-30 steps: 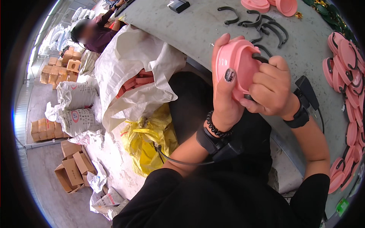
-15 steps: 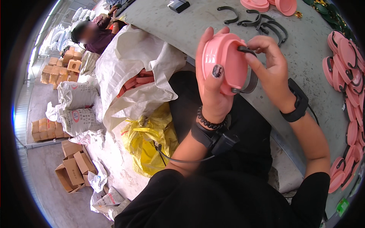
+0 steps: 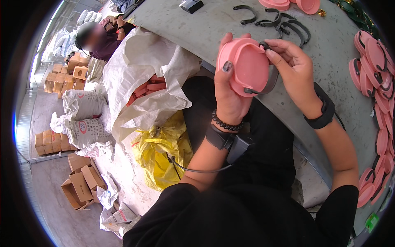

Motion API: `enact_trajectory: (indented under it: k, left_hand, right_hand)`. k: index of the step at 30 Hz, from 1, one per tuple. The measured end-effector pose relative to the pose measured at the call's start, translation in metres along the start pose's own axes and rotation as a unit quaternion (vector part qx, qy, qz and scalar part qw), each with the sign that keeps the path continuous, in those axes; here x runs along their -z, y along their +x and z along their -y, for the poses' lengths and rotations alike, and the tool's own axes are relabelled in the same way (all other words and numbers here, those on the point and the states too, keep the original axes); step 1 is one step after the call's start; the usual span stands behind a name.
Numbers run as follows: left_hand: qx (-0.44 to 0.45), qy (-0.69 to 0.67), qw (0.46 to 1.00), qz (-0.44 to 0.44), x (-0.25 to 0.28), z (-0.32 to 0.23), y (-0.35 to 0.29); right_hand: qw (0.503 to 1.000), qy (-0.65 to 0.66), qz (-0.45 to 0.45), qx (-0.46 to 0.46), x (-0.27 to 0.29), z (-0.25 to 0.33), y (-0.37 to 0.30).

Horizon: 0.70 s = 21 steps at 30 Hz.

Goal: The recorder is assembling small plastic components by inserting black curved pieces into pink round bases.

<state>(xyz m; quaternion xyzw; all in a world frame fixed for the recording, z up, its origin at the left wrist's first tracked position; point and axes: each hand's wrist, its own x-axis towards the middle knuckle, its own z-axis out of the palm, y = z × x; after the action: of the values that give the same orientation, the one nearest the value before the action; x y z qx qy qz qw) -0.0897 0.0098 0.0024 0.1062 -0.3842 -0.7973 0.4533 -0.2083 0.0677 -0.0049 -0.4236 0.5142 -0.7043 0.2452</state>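
My left hand (image 3: pixel 230 88) grips a round pink plastic container (image 3: pixel 251 68) from its left side, thumb across its front. A dark grey curved handle (image 3: pixel 271 80) hangs along the container's right side, its lower end at the bottom rim. My right hand (image 3: pixel 294 68) pinches the handle's upper end against the top right rim between thumb and fingers. Whether that end is seated in the rim is hidden by the fingertips. Several loose grey handles (image 3: pixel 284 24) lie on the grey table (image 3: pixel 197 31) beyond my hands.
Pink containers with handles (image 3: pixel 380 103) are piled along the table's right side. More pink pieces (image 3: pixel 308 5) lie at the far edge, near a small black box (image 3: pixel 191 5). Left of the table stand a white sack of pink parts (image 3: pixel 123 78), a yellow bag (image 3: pixel 164 152) and a seated person (image 3: pixel 105 41).
The container has turned so its front face shows more, and it sits slightly lower at its top. My right fingers have closed over the handle's upper end at the rim.
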Motion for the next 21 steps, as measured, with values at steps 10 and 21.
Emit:
enact_trajectory:
  k: [10,21]
  left_hand:
    - [0.041,0.02,0.999,0.011,0.003,-0.004,0.004]
    - [0.142,-0.146,0.977,-0.069,0.014,-0.021,0.013]
  right_hand:
    - [0.982,-0.142,0.045,0.116,0.012,-0.008,0.006]
    - [0.788,-0.485,0.155,0.347,-0.002,0.025,-0.003]
